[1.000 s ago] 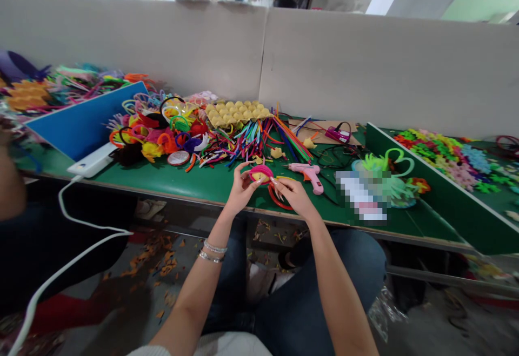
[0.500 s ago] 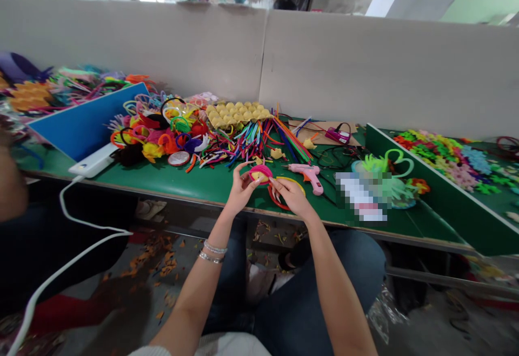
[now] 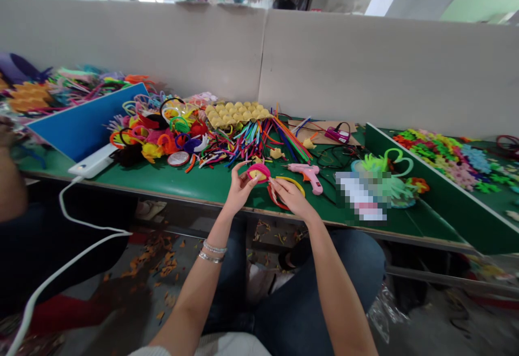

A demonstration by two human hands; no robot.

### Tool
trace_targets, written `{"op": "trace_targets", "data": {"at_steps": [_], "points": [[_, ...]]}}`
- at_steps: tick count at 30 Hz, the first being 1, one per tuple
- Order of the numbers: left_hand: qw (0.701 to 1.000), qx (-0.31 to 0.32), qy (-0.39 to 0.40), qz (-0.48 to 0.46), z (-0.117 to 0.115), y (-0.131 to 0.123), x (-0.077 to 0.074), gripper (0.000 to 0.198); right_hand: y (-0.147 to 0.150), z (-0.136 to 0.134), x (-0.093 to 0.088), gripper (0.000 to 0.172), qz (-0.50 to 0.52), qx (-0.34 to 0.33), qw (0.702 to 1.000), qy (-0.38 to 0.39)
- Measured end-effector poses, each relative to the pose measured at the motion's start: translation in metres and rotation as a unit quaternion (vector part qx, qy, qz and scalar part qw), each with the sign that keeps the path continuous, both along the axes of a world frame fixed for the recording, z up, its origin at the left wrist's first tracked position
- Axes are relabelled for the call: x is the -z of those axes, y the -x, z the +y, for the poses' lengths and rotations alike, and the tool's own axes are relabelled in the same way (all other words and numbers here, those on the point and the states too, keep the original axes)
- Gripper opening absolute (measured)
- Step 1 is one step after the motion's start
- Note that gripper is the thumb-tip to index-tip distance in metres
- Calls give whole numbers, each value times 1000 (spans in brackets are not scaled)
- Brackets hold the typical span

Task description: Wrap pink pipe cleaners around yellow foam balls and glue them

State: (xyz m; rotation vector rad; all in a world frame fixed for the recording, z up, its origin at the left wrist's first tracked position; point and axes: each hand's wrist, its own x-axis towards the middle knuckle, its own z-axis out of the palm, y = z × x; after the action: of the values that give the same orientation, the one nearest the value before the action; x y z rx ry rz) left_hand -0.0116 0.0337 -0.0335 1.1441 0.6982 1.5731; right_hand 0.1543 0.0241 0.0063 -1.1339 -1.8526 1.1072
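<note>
My left hand (image 3: 238,187) grips a pale yellow egg-carton cup (image 3: 255,174) between thumb and fingers. A bright pink pipe cleaner (image 3: 263,169) is wound around the cup. At the right side of the cup, my right hand (image 3: 290,192) pinches what looks like the pipe cleaner's end; the fingertips partly hide it. Red and yellow hoops (image 3: 299,184) lie on the table beneath and beside my right hand. Just right of them rests a pink glue gun (image 3: 308,175), its nozzle towards the left.
Behind my hands lie many loose pipe cleaners (image 3: 253,139) and a yellow egg carton (image 3: 237,113). Finished fuzzy pieces (image 3: 162,134) pile up at left beside a white power strip (image 3: 93,161). Blue (image 3: 89,121) and green (image 3: 438,194) dividers flank the space. Another person's arm (image 3: 12,183) is far left.
The pink-wrapped cup has tilted and shifted slightly left in my left hand. My right hand stays close to its edge, almost unmoved.
</note>
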Motion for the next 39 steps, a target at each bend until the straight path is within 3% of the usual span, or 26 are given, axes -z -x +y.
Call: {"op": "trace_targets", "data": {"at_steps": [10, 20, 39], "points": [[999, -30, -31, 30, 0, -1, 1, 53, 1, -4, -7, 40, 79, -67, 993, 51], [1000, -2, -25, 10, 0, 0, 0, 54, 1, -1, -4, 40, 154, -117, 975, 106], [998, -10, -30, 60, -1, 1, 1, 54, -5, 2, -4, 43, 101, -100, 986, 93]]}}
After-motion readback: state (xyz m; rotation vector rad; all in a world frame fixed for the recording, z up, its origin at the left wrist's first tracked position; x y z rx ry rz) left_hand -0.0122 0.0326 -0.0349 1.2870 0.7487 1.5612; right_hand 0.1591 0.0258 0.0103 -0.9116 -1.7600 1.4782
